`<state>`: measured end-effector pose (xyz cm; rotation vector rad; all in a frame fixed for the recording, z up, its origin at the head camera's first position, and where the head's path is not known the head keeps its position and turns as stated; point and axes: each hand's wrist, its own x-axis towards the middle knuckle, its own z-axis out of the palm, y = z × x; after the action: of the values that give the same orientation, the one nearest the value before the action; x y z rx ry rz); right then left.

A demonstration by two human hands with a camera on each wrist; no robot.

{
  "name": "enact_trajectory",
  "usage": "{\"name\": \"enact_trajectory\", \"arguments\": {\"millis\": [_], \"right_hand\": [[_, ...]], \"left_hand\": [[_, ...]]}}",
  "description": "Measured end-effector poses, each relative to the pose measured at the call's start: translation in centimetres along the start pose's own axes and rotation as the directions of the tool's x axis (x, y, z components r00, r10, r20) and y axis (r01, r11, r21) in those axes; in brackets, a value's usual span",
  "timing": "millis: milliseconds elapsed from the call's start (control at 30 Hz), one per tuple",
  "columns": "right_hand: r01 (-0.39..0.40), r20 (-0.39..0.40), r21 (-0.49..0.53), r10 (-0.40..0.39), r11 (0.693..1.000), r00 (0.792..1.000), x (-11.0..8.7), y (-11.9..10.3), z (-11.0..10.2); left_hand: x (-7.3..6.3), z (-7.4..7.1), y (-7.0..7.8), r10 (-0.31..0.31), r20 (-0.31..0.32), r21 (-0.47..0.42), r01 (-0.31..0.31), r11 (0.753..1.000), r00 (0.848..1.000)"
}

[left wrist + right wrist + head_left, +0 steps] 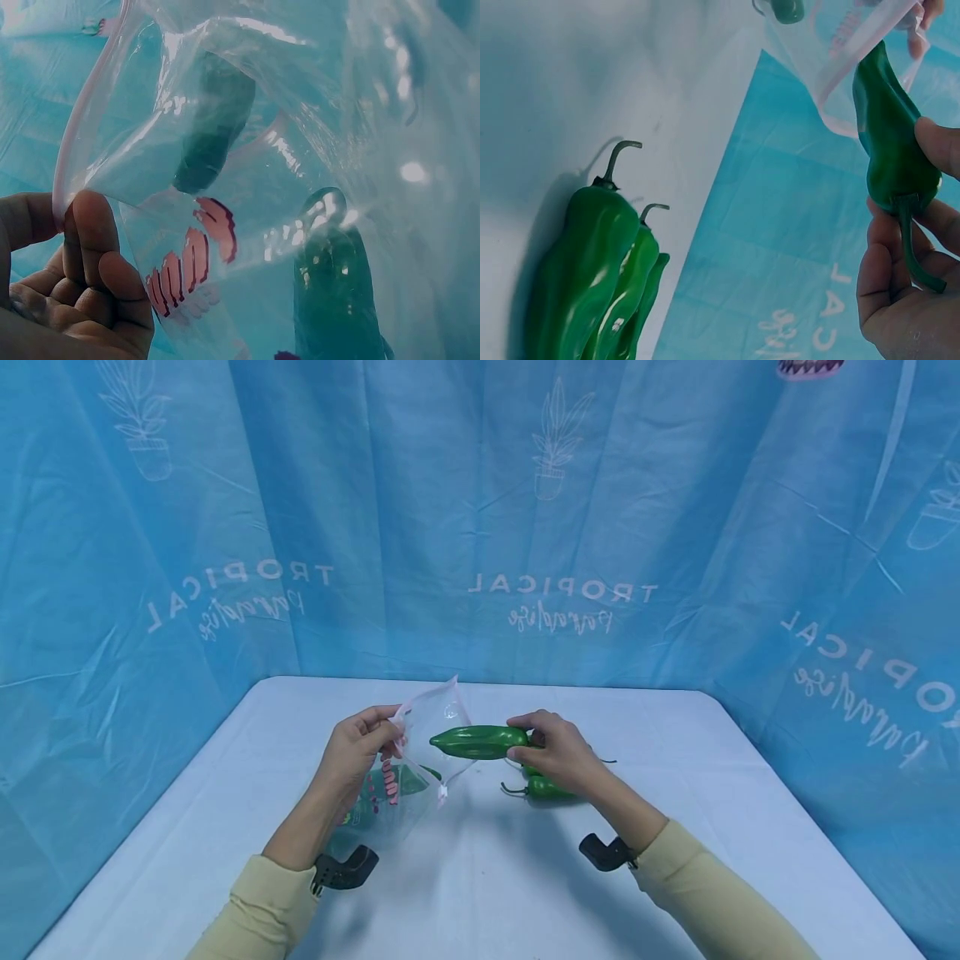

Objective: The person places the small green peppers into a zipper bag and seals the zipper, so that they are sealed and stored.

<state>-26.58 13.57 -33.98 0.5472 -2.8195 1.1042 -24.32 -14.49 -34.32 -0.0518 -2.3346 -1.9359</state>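
My left hand (365,741) pinches the rim of a clear zip bag (431,710), printed with pink letters, and holds it up by its mouth. Green peppers show through the plastic, one of them low in the bag (336,289). In my right hand (555,747) is a long green pepper (478,742), gripped near its stem end between thumb and fingers. Its tip points left and overlaps the bag's mouth in the head view. The right wrist view shows the same pepper (892,135) with its curved stem towards the palm.
Several more green peppers (581,262) lie side by side on the white table (480,893), beneath and beside my right hand. A blue printed curtain (420,527) stands around the back and sides of the table. Each wrist wears a black camera mount (348,868).
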Motion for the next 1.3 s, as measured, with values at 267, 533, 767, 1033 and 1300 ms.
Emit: {"name": "enact_trajectory", "arguments": {"millis": [267,533,767,1033,1300], "right_hand": [[0.056,0.009,-0.008,-0.056,0.998,0.998,0.8,-1.2,0.8],[0.081,0.023,-0.035,-0.081,0.996,0.996,1.3,-2.0,1.7],[0.149,0.058,-0.067,-0.145,0.987,0.988,1.8,-2.8,2.4],[0.189,0.094,-0.117,-0.178,0.975,0.98,2.5,-3.6,3.2],[0.191,0.125,-0.117,-0.177,0.974,0.976,3.0,-4.5,3.8]], "left_hand": [[0.0,0.1,0.2,-0.005,0.013,-0.01,0.005,1.0,1.0],[0.0,0.0,0.2,-0.007,0.017,-0.009,0.007,1.0,1.0],[-0.1,0.1,0.3,-0.006,0.02,-0.016,0.006,1.0,1.0],[-0.1,0.1,0.5,-0.024,0.018,-0.03,0.025,0.999,1.0],[-0.1,0.1,0.6,-0.037,0.011,-0.031,0.037,0.999,0.999]]}}
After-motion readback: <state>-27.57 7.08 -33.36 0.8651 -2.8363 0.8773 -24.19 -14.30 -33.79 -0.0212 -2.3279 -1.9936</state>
